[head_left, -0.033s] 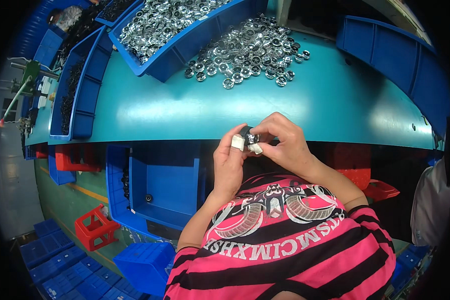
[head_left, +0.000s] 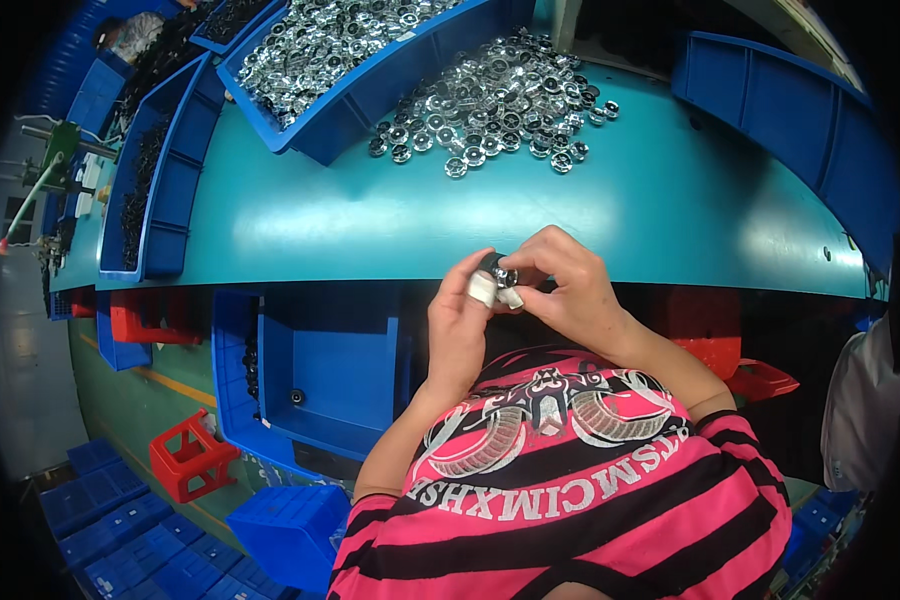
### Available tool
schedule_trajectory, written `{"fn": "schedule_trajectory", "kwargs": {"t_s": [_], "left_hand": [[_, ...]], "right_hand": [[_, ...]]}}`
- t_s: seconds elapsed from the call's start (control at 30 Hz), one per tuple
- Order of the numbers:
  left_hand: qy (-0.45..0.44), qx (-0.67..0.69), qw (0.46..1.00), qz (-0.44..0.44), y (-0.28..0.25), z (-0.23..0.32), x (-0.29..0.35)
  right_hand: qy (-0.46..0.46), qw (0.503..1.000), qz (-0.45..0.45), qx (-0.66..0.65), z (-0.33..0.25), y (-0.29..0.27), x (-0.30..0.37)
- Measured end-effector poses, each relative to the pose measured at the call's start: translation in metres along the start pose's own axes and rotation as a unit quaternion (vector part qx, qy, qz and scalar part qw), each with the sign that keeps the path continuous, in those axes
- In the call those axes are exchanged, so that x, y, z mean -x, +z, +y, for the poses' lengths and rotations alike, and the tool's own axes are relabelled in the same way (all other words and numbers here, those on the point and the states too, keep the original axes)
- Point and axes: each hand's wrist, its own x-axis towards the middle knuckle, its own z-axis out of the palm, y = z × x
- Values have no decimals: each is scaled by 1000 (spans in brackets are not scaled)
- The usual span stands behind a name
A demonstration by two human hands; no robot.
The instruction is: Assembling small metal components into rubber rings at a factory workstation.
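Observation:
In front of my body, at the near edge of the teal table (head_left: pixel 300 225), both hands meet around a small round part (head_left: pixel 507 275), black with a shiny clear-silver face. My left hand (head_left: pixel 458 325) grips its left side, thumb and fingers closed. From the right, my right hand (head_left: pixel 570 290) pinches it between thumb and fingers. White wraps cover the tips of both thumbs. My fingers hide much of the part. Beyond the hands lies a loose heap of similar clear-silver round parts with dark centres (head_left: pixel 490 110).
A blue bin (head_left: pixel 320 130) full of such parts stands at the back. Left of it is a long blue bin (head_left: pixel 175 190) of small black pieces; another blue bin (head_left: pixel 790 120) sits far right. Below the edge are a blue bin (head_left: pixel 340 370) holding one dark round piece, and a red stool (head_left: pixel 192 457).
My left thumb with its white wrap has tilted and shifted slightly to the right against the small part. The rest looks the same.

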Motion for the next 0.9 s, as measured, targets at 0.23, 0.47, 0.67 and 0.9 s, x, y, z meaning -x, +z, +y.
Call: {"fn": "schedule_trajectory", "kwargs": {"t_s": [0.23,0.47,0.67,0.9], "left_hand": [[50,-20,999,-10,-5,-8,-7],[44,72,996,-3,-4,1,-10],[66,47,997,13,-3,2,-10],[57,42,997,14,-3,-5,-20]], "right_hand": [[-15,999,-36,-21,-7,0,-7],[129,972,-62,-186,5,4,-5],[42,996,-14,-79,-3,12,-5],[78,995,-14,-62,-4,11,-14]]}}
